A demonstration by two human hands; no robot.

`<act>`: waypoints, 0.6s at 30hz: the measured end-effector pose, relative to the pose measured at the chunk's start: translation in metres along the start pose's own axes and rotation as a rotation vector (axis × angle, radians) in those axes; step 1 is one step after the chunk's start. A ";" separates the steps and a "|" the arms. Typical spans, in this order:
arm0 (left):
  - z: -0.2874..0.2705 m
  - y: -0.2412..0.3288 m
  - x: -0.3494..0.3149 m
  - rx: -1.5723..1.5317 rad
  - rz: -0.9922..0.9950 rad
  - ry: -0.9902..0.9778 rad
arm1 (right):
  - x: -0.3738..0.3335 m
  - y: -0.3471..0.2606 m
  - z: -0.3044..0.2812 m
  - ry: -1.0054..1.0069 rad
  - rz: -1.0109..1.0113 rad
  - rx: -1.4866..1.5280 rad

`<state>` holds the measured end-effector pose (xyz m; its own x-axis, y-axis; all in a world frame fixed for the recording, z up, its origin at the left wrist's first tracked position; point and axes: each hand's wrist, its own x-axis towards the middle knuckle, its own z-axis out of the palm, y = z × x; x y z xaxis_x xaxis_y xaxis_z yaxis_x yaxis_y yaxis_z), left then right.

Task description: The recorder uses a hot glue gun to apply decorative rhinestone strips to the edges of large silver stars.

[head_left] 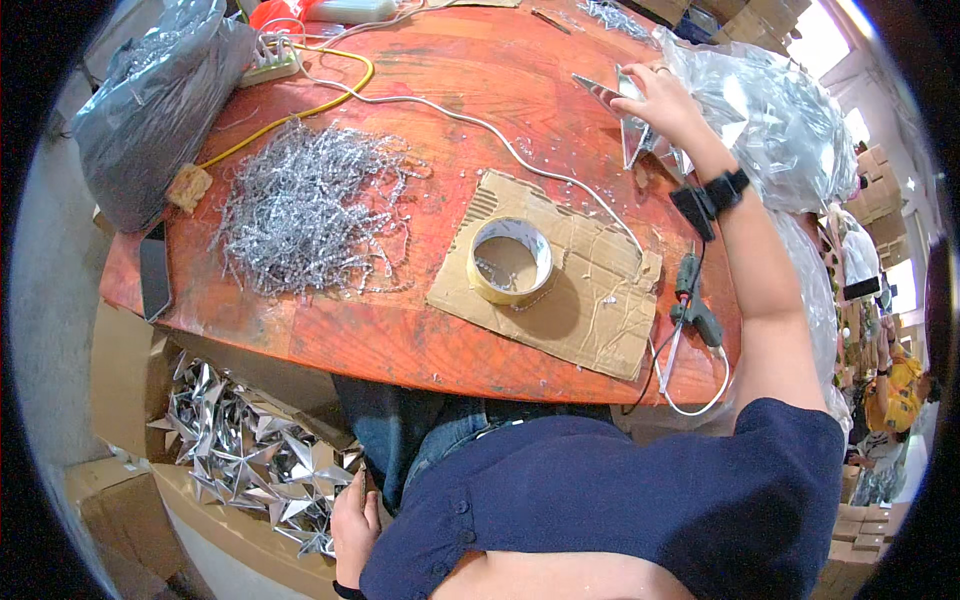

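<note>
My right hand (pixel 655 103) reaches to the far right of the table, its fingers closed on a silver star (pixel 603 90) whose sharp points jut out to the left. Below that hand, more shiny silver star pieces (pixel 634 140) lie beside a clear plastic bag (pixel 765 115) with silver stars in it. Low beside my lap, my left hand (pixel 355 528) has its fingers curled at the edge of a cardboard box (pixel 190 490). What it grips is hidden. Many folded silver stars (pixel 235 435) fill that box.
A pile of silver tinsel strands (pixel 300 210) covers the table's left. A tape roll (pixel 509 262) stands on a cardboard sheet (pixel 590 320), next to a glue gun (pixel 697 300). A white cord (pixel 480 125) crosses the red table (pixel 400 340). A phone (pixel 155 270) lies at the left edge.
</note>
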<state>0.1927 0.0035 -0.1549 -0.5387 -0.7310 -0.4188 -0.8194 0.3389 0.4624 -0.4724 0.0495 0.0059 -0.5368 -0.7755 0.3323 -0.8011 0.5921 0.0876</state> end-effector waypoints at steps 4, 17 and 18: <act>0.008 -0.016 0.003 -0.178 -0.025 -0.041 | 0.032 0.027 0.046 0.054 -0.007 -0.140; -0.020 -0.009 -0.005 0.310 0.146 0.365 | 0.045 0.087 0.073 -0.104 -0.157 0.136; -0.022 -0.010 -0.006 0.345 0.178 0.389 | 0.059 0.130 0.074 0.075 -0.323 0.052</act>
<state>0.2088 -0.0087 -0.1396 -0.6162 -0.7875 -0.0075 -0.7741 0.6040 0.1896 -0.6278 0.0641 -0.0326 -0.2338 -0.9016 0.3640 -0.9400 0.3053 0.1524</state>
